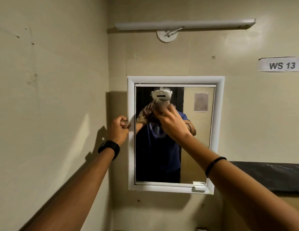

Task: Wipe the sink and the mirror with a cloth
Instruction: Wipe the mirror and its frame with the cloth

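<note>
A mirror [195, 139] in a white frame [175, 80] hangs on the beige wall ahead. My right hand [172, 124] presses a striped brownish cloth [149, 114] against the upper left of the glass; the cloth is blurred. My left hand [119, 129], with a black watch on its wrist, sits at the frame's left edge, its fingers curled round that edge. The glass reflects a person in a blue shirt wearing a white headset. The sink is out of view.
A tube light [185, 25] is mounted above the mirror. A paper label reading WS 13 [281, 65] is stuck on the wall at the right. Below it is a dark sheet-covered surface [270, 175]. A side wall closes in on the left.
</note>
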